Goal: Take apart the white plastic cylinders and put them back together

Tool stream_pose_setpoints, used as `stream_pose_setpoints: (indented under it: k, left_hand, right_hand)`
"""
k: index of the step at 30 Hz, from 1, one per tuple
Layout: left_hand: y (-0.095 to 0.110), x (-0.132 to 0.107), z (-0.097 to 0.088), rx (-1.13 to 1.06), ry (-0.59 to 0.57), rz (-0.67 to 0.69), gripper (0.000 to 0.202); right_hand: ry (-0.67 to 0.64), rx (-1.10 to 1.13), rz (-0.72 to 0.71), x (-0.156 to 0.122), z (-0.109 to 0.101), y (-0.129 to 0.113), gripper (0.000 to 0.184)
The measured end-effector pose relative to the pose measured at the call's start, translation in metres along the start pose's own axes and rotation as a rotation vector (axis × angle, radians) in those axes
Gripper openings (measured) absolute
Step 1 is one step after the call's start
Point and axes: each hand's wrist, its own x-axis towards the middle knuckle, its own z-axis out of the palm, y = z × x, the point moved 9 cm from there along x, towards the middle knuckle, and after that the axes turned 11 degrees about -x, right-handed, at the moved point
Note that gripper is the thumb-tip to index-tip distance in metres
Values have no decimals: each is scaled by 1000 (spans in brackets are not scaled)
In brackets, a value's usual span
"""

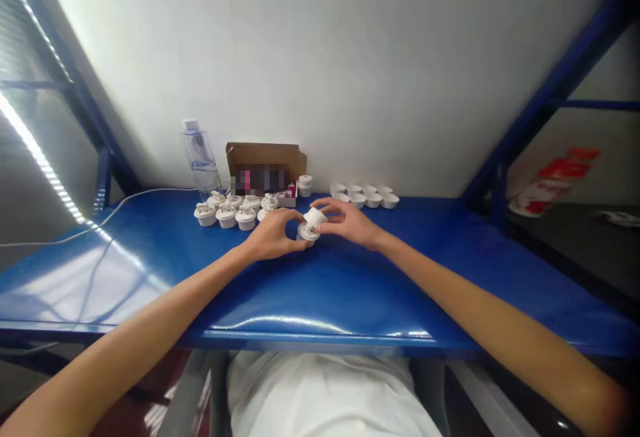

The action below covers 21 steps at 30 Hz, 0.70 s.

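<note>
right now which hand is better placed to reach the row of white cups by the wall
Right, probably. The right hand sits just in front of the white cups; the left hand is across the white part both hands grip, nearer the capped pieces.

1. A plain white wall (pixel 325 57) stands behind.
2. A glossy blue bench top (pixel 150 270) reflects light.
3. Slanted blue metal frame struts (pixel 550 90) rise at both sides.
4. A bright white strip light (pixel 35 150) glows far left.
</note>
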Motion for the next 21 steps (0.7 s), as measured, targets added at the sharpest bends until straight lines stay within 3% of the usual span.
stream_pose_setpoints:
  k: [10, 15, 21]
  left_hand:
    - [-12, 3, -13, -613, 78, -221, 46]
    - [-10, 4, -15, -747, 72, -243, 36]
    - [-13, 3, -8, -901, 61, -267, 35]
  right_hand:
    - [70, -97, -226, -8, 0, -30, 44]
    - [210, -155, -331, -12, -4, -38, 42]
    - [261, -310, -431, -19, -3, -50, 37]
